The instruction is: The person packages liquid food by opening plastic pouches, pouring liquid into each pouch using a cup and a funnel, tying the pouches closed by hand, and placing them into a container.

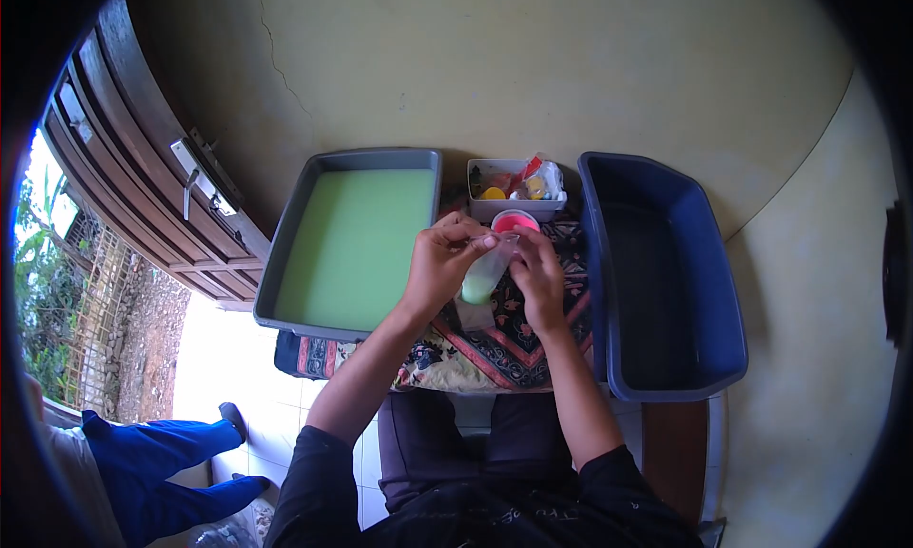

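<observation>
Between my hands hangs a small clear plastic bag (481, 284) with pale green liquid in its bottom. My left hand (445, 259) pinches the bag's top edge between thumb and fingers. On the other side of the opening, my right hand (538, 274) has its fingers closed on the bag's upper edge. Just beyond my fingers is a round container (514, 221) with pink contents, partly hidden by my right hand. Under the bag, a pale clear piece (475, 317), perhaps more plastic, lies on the patterned cloth (504, 358).
A grey tray (436, 182) of green liquid stands at left, and a deep dark blue tub (699, 301) at right. A white box (518, 207) of small packets sits against the wall. At far left are an open wooden door (143, 158) and a person's blue-trousered legs (157, 462).
</observation>
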{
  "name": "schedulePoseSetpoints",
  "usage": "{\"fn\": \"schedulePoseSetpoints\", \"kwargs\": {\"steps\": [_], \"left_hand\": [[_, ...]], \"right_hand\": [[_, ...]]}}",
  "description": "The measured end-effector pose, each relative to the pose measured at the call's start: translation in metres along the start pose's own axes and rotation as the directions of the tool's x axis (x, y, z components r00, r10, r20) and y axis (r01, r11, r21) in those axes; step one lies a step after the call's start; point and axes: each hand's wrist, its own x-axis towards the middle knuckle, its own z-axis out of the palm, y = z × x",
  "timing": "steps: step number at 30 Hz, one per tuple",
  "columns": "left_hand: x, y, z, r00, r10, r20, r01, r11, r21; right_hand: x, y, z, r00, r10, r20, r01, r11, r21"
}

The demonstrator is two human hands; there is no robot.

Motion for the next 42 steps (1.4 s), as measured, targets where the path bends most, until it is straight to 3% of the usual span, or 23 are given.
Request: {"fn": "schedulePoseSetpoints", "kwargs": {"steps": [1,3,5,7,8,10,12,13,14,16,18,19,21,23,26,28,32,34,38,40,41,42], "left_hand": [[0.0,0.002,0.001,1.0,-0.005,0.0,0.005,1.0,-0.004],[-0.002,0.008,0.003,0.997,-0.067,0.044,0.067,0.998,0.006],[-0.001,0.005,0.001,0.997,-0.055,0.052,0.058,0.997,-0.06],[-0.002,0.008,-0.002,0.998,-0.036,0.053,0.043,0.991,-0.125],[-0.003,0.013,-0.002,0.998,0.036,0.059,-0.014,0.943,-0.333],[-0.01,0.015,-0.003,0.993,0.105,0.046,-0.065,0.848,-0.526],[-0.017,0.008,-0.007,0.975,-0.066,0.211,0.207,0.607,-0.767],[-0.02,-0.005,-0.013,0.975,-0.063,0.211,0.205,0.607,-0.767],[-0.024,-0.024,-0.023,0.934,-0.098,0.343,0.319,0.66,-0.681],[-0.028,-0.008,-0.021,0.877,-0.065,0.476,0.376,0.708,-0.597],[-0.029,0.014,-0.019,0.847,0.012,0.531,0.346,0.746,-0.569],[-0.027,0.021,-0.019,0.805,0.087,0.586,0.307,0.785,-0.538],[-0.023,0.019,-0.021,0.791,0.082,0.606,0.364,0.733,-0.575],[-0.021,0.019,-0.022,0.776,0.078,0.626,0.421,0.674,-0.607],[-0.021,0.026,-0.022,0.779,0.038,0.625,0.475,0.615,-0.629],[-0.023,0.032,-0.022,0.821,-0.068,0.567,0.412,0.758,-0.505],[-0.026,0.031,-0.019,0.866,0.001,0.499,0.339,0.733,-0.589],[-0.023,0.031,-0.022,0.847,-0.015,0.532,0.304,0.834,-0.461],[-0.022,0.041,-0.02,0.877,-0.098,0.471,0.269,0.911,-0.312],[-0.021,0.053,-0.024,0.887,-0.261,0.381,0.36,0.908,-0.214],[-0.02,0.05,-0.026,0.888,-0.261,0.378,0.358,0.909,-0.214],[-0.019,0.046,-0.027,0.893,-0.251,0.374,0.352,0.908,-0.229]], "right_hand": [[-0.001,-0.005,0.0,1.0,0.004,-0.002,-0.004,1.0,-0.004],[0.002,-0.011,0.0,0.965,-0.095,0.245,0.188,0.901,-0.39],[0.011,-0.013,0.001,0.972,-0.103,0.212,0.181,0.903,-0.39],[0.021,-0.035,0.003,0.937,-0.027,0.347,0.236,0.782,-0.577],[0.023,-0.049,0.01,0.923,-0.078,0.376,0.27,0.829,-0.49],[0.027,-0.065,0.017,0.918,-0.105,0.382,0.282,0.852,-0.441],[0.03,-0.073,0.019,0.909,-0.11,0.402,0.253,0.911,-0.324],[0.032,-0.078,0.021,0.908,-0.112,0.403,0.256,0.911,-0.324],[0.033,-0.083,0.023,0.895,-0.063,0.441,0.194,0.946,-0.259],[0.036,-0.093,0.026,0.875,-0.014,0.485,0.124,0.973,-0.195],[0.037,-0.103,0.027,0.823,0.26,0.505,-0.141,0.955,-0.262],[0.036,-0.109,0.028,0.822,0.261,0.507,-0.142,0.955,-0.261],[0.036,-0.117,0.031,0.817,0.309,0.486,-0.282,0.95,-0.131],[0.039,-0.117,0.026,0.792,0.305,0.529,-0.297,0.949,-0.104],[0.039,-0.117,0.024,0.772,0.269,0.577,-0.269,0.959,-0.086],[0.041,-0.117,0.023,0.752,0.238,0.615,-0.215,0.97,-0.112],[0.045,-0.123,0.023,0.785,0.266,0.559,-0.209,0.964,-0.164],[0.047,-0.119,0.019,0.847,0.257,0.466,-0.108,0.94,-0.323],[0.049,-0.113,0.015,0.833,0.346,0.432,-0.159,0.897,-0.412],[0.044,-0.117,0.019,0.899,0.134,0.417,0.029,0.932,-0.362],[0.043,-0.119,0.022,0.897,0.134,0.42,0.03,0.932,-0.361],[0.041,-0.122,0.023,0.835,-0.019,0.55,0.338,0.807,-0.484]]}}
